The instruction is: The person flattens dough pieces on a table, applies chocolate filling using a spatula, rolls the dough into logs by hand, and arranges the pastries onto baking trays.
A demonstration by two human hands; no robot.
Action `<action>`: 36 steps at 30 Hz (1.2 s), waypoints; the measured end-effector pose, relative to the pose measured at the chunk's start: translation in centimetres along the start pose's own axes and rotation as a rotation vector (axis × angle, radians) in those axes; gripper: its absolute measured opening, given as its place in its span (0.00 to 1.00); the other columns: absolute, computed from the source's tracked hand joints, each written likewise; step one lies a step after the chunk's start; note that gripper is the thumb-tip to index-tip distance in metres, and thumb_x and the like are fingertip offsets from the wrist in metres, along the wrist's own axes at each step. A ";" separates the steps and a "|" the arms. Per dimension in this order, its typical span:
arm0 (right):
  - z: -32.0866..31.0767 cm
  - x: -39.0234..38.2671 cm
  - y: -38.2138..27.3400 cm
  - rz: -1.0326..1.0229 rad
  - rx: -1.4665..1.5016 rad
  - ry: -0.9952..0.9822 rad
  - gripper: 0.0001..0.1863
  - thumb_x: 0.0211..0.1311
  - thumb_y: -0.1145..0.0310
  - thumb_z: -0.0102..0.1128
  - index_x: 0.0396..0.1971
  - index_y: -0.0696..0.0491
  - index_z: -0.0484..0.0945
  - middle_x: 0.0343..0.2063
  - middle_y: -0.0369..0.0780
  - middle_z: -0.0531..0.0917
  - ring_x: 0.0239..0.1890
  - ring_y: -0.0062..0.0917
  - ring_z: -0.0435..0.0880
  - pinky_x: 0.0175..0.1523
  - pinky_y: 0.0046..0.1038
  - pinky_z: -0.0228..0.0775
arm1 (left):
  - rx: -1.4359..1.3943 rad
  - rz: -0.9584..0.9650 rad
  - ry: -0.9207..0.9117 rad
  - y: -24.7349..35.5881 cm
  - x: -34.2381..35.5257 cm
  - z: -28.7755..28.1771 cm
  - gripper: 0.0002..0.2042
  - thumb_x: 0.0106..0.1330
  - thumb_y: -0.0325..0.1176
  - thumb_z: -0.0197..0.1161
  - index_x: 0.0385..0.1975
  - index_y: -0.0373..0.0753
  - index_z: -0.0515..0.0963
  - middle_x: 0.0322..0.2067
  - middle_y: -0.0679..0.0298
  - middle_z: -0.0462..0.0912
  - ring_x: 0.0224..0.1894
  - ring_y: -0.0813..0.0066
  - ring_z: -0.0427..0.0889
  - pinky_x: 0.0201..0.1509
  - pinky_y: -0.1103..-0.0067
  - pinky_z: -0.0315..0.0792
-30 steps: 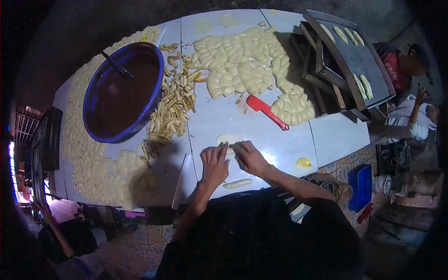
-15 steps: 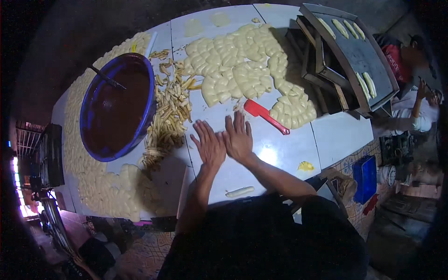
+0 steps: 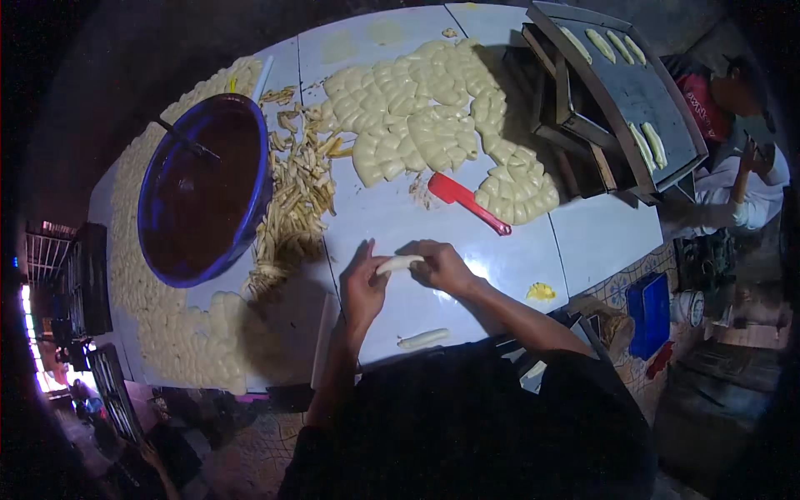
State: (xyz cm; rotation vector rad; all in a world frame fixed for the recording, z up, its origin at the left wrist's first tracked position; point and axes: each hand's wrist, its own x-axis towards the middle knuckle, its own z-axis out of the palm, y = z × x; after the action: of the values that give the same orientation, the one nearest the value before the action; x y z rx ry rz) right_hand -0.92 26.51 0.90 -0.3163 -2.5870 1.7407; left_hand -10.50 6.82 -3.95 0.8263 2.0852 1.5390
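Observation:
A pale dough roll (image 3: 400, 262) is gripped at its two ends, its left end in my left hand (image 3: 365, 287) and its right end in my right hand (image 3: 443, 268), both closed on it. A second roll (image 3: 423, 338) lies by the front edge of the white table (image 3: 467, 317). Beyond my hands is a red-bladed utensil (image 3: 468, 202), beside many pale dough pieces (image 3: 400, 133). Sliced, banana-like pieces (image 3: 296, 196) form a pile to the left.
A large blue bowl (image 3: 143, 200) of brown mixture stands left, amid more dough (image 3: 171, 317). Stacked metal trays (image 3: 696, 125) holding rolls occupy the back right. Two co-workers (image 3: 708, 104) are at the right, another's arm (image 3: 154, 462) at lower left. Blue crates (image 3: 646, 312) sit below the table's right side.
Half a second ago both hands lay stretched out flat farther forward on the table. They have drawn back toward me, and their fingers have closed round the roll.

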 end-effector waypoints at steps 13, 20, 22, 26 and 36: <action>-0.5 -4.9 3.4 -0.173 -0.505 0.044 0.30 0.68 0.66 0.55 0.67 0.63 0.66 0.68 0.55 0.69 0.73 0.45 0.64 0.75 0.43 0.58 | 0.082 -0.138 0.058 6.0 -13.5 2.1 0.19 0.71 0.20 0.54 0.62 0.30 0.74 0.64 0.47 0.74 0.67 0.58 0.73 0.72 0.69 0.65; 9.5 2.5 0.3 -0.412 -0.835 -0.213 0.38 0.71 0.51 0.47 0.70 0.65 0.60 0.74 0.55 0.58 0.77 0.44 0.56 0.80 0.42 0.44 | 0.170 -0.094 0.874 0.0 -17.2 -0.9 0.12 0.72 0.23 0.56 0.52 0.27 0.78 0.52 0.50 0.81 0.56 0.56 0.80 0.61 0.65 0.73; 11.5 0.7 0.0 -0.554 -0.737 -0.389 0.36 0.73 0.53 0.45 0.72 0.62 0.58 0.75 0.51 0.58 0.77 0.41 0.57 0.80 0.42 0.43 | 0.398 -0.092 1.015 2.5 -17.0 -2.5 0.11 0.73 0.25 0.56 0.50 0.27 0.79 0.50 0.50 0.82 0.53 0.56 0.81 0.59 0.65 0.74; 8.1 0.8 -0.1 -0.438 -0.222 -0.716 0.20 0.72 0.68 0.54 0.60 0.57 0.78 0.63 0.49 0.77 0.65 0.39 0.77 0.69 0.38 0.67 | 0.533 -0.105 1.269 1.0 -18.6 -4.3 0.12 0.75 0.30 0.56 0.47 0.27 0.80 0.46 0.50 0.82 0.51 0.56 0.82 0.58 0.67 0.74; 28.5 2.8 -12.4 -0.462 -0.479 -0.220 0.18 0.61 0.59 0.65 0.49 0.51 0.82 0.41 0.46 0.86 0.45 0.45 0.82 0.49 0.48 0.72 | 0.430 -0.046 1.439 -4.4 -24.5 -9.7 0.17 0.76 0.30 0.47 0.58 0.31 0.77 0.57 0.46 0.80 0.69 0.48 0.70 0.73 0.61 0.63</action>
State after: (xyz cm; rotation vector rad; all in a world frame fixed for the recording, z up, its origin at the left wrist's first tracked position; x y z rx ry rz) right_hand -9.02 -3.62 1.02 0.4690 -2.8875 1.0510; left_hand 0.32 -17.54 -5.59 -0.5082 3.3980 1.9048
